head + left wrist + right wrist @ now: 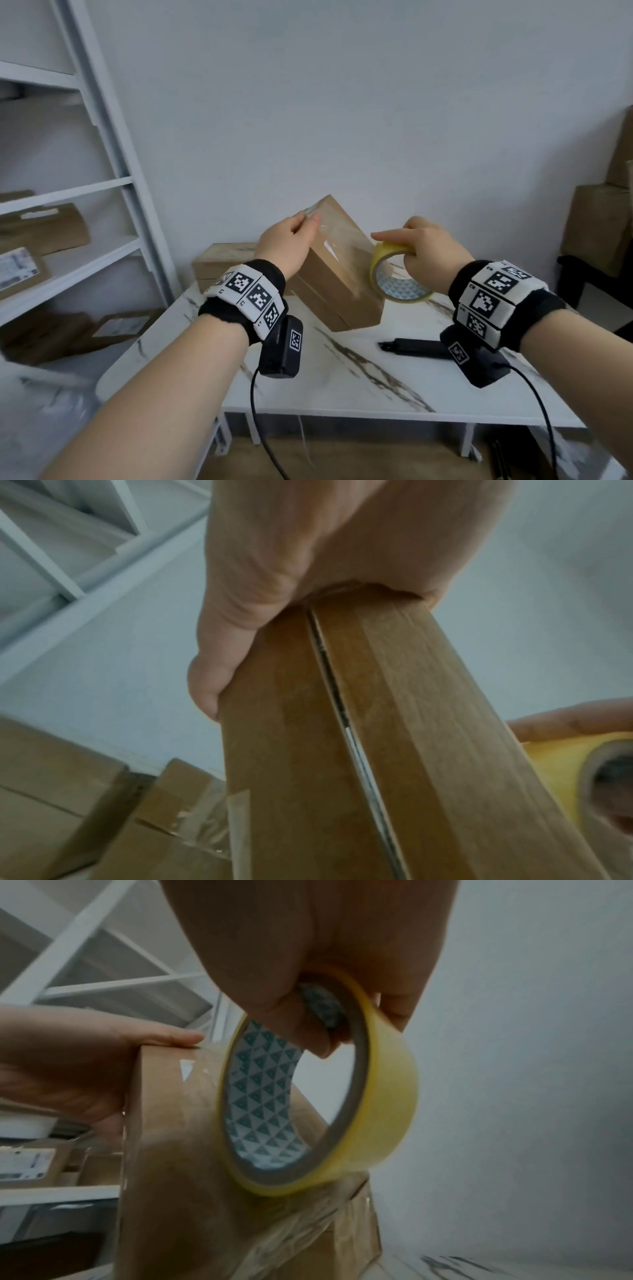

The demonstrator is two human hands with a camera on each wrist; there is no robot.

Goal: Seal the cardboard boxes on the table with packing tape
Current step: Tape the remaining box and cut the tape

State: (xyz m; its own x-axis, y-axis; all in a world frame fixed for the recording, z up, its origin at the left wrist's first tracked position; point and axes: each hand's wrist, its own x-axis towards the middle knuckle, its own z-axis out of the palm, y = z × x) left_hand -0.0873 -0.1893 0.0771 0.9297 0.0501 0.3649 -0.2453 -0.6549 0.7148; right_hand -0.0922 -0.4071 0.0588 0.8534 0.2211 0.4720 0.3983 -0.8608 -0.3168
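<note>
No readable writing showed on the black tool lying nearest on the table. Beyond it, my left hand gripped the tilted cardboard box by its raised end. My right hand held the yellow tape roll against that box; only the right wrist view showed fingers hooked through its triangle-patterned core.

Brown box, yellow tape roll with white-and-teal triangle-patterned core, white table with dark marble veins, black-and-white checker-marked wristbands, white shelves, black tool
</note>
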